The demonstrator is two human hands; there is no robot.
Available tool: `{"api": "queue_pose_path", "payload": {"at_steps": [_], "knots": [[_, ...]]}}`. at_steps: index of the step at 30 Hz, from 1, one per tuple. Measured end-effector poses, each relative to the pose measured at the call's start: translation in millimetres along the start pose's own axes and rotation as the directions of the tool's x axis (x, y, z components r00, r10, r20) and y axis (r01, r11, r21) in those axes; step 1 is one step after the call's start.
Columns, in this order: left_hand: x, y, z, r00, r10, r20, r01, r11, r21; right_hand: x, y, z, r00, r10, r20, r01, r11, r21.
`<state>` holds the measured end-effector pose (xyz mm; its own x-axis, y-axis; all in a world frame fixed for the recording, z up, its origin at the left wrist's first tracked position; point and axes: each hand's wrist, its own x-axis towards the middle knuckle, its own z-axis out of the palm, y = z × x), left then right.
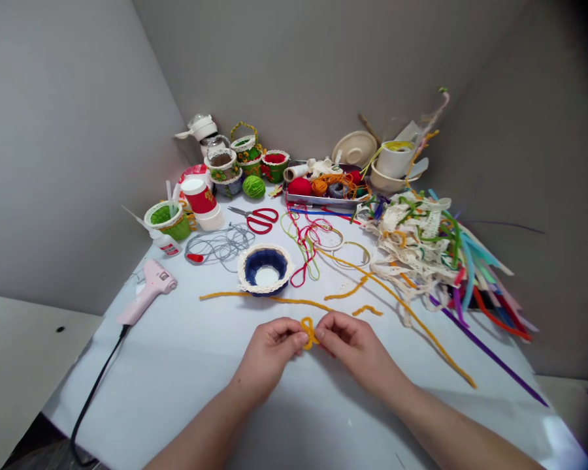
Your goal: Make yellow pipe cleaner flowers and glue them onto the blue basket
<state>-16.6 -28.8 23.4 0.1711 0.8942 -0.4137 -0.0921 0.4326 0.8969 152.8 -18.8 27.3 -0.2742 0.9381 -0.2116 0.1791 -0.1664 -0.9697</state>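
Note:
Between my two hands is a small looped piece of yellow pipe cleaner [308, 333], bent into rounded loops. My left hand [274, 346] pinches its left side between thumb and fingers. On the other side my right hand [347, 339] pinches it too, fingers curled in. Just beyond the hands lies a long yellow pipe cleaner [294, 301], with two short yellow pieces [347, 293] to its right. Behind it stands a small dark blue woven basket [265, 269] with a white lace rim.
A pink glue gun [149, 290] lies left, its black cord running off the front edge. Red-handled scissors [261, 219], grey cord [220, 245] and a glue bottle [165, 241] are farther back. Lace and pipe cleaners heap [416, 235] at right; a tray of yarn [328, 196] stands behind.

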Motion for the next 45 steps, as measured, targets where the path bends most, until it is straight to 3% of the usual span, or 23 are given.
{"api": "queue_pose_path", "payload": {"at_steps": [4,9,14,19,24,29,31,33,35,37,41,45], "knots": [[-0.6,0.9,0.7,0.999,0.032,0.007,-0.032,0.999,0.031,-1.6,0.6,0.6,1.000,0.009,0.005,-0.009,1.000,0.001],[-2.5,0.9,3.2,0.994,0.110,-0.007,-0.110,0.992,0.056,-3.5,3.3,2.7,0.996,0.000,-0.092,0.002,1.000,0.017],[-3.6,-5.6,4.6,0.984,0.174,-0.029,-0.170,0.981,0.096,-4.1,6.9,5.1,0.992,-0.043,-0.121,0.049,0.998,0.041],[-5.1,-6.0,5.7,0.976,0.212,-0.050,-0.203,0.968,0.145,-5.2,14.9,7.2,0.980,-0.145,-0.139,0.140,0.989,-0.040],[-5.4,-0.4,5.7,0.989,0.139,-0.053,-0.135,0.988,0.071,-7.2,19.4,8.8,0.959,-0.256,-0.118,0.239,0.960,-0.144],[-3.2,-3.4,6.5,0.997,0.038,-0.067,-0.045,0.993,-0.108,-7.2,14.9,6.6,0.977,-0.192,-0.098,0.174,0.971,-0.164],[-2.8,-6.0,7.0,0.996,0.000,-0.091,-0.016,0.984,-0.176,-6.6,13.0,4.4,0.969,-0.235,-0.080,0.216,0.956,-0.197],[-2.8,-7.4,7.7,0.992,-0.045,-0.115,0.015,0.969,-0.248,-5.7,12.1,1.7,0.915,-0.397,-0.067,0.363,0.885,-0.292],[-2.9,-7.2,8.4,0.990,-0.085,-0.116,0.044,0.947,-0.319,-4.4,12.2,-1.2,0.810,-0.586,-0.033,0.515,0.736,-0.439],[-2.8,-6.5,9.2,0.990,-0.108,-0.094,0.065,0.925,-0.375,-3.5,12.7,-3.6,0.722,-0.690,0.047,0.592,0.582,-0.557],[-2.8,-6.5,10.6,0.991,-0.122,-0.047,0.088,0.886,-0.455,-4.3,13.2,-6.1,0.665,-0.727,0.170,0.640,0.438,-0.631],[-4.3,-7.1,12.2,0.987,-0.156,-0.027,0.118,0.837,-0.535,-6.5,13.9,-6.0,0.612,-0.771,0.178,0.632,0.341,-0.696]]}}
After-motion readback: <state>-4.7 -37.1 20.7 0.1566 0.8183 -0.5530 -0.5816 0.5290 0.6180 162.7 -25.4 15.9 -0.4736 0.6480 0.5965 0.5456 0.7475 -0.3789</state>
